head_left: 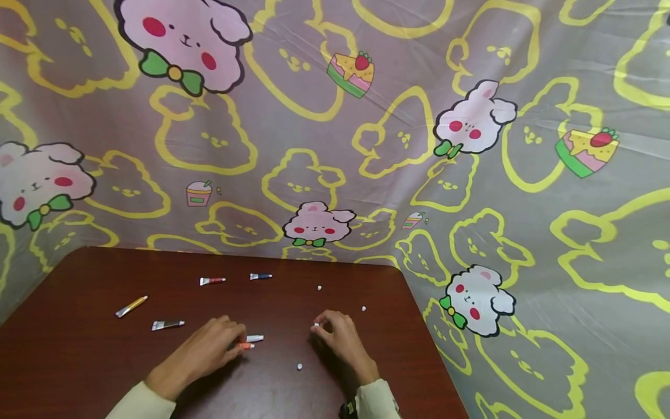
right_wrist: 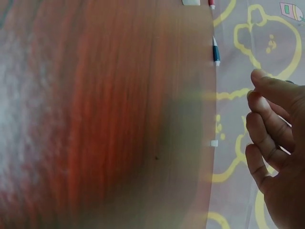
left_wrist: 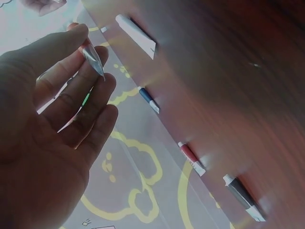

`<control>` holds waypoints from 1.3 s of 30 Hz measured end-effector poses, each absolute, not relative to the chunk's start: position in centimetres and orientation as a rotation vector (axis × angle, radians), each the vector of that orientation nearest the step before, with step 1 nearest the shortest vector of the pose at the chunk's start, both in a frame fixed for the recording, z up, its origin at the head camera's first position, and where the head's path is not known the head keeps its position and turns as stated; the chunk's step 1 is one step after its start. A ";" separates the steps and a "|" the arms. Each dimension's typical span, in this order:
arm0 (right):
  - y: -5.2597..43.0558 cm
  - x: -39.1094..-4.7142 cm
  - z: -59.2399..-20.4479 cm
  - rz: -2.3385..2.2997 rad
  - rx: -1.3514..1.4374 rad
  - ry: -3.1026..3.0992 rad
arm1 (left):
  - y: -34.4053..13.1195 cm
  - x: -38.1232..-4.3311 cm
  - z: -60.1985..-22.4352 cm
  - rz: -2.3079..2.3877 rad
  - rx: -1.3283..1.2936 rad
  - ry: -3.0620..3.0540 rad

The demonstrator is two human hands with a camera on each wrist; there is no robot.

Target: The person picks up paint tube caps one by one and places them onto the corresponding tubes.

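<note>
My left hand (head_left: pixel 209 343) pinches the orange tube (head_left: pixel 245 346), its long axis running sideways and its capless-looking end toward my right hand (head_left: pixel 342 343), which, well apart, pinches a small white cap (head_left: pixel 316 325) (the white tube (head_left: pixel 255 338) lies just beyond).

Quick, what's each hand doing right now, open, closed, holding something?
Left hand: closed in a pinch, holding the orange tube.
Right hand: closed in a pinch, holding what looks like a small white cap.
</note>
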State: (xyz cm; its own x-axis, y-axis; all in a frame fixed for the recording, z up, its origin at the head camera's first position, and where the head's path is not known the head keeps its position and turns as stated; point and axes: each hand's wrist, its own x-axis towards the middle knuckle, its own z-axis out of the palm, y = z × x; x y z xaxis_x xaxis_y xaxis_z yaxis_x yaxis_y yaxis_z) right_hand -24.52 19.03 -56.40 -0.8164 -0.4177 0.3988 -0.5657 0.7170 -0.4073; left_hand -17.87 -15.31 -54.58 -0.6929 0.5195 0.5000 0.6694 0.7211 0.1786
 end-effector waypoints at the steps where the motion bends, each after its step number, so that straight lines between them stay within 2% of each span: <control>1: 18.9 -24.5 -56.4 0.755 0.778 -2.641 | -15.3 -17.9 -54.6 -0.486 -0.915 -2.499; 39: 15.6 -23.0 -56.0 0.772 0.931 -2.648 | -14.2 -18.4 -54.0 -0.477 -0.910 -2.487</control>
State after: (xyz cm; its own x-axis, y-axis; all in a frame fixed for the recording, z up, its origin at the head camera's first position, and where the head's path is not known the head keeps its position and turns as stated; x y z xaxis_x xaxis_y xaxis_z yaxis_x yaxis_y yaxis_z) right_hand -23.04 15.62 -56.02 -0.7718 -0.5134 0.3751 -0.6345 0.6596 -0.4029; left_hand -18.39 -14.22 -53.96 -0.6828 0.5168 0.5164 0.6712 0.7230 0.1637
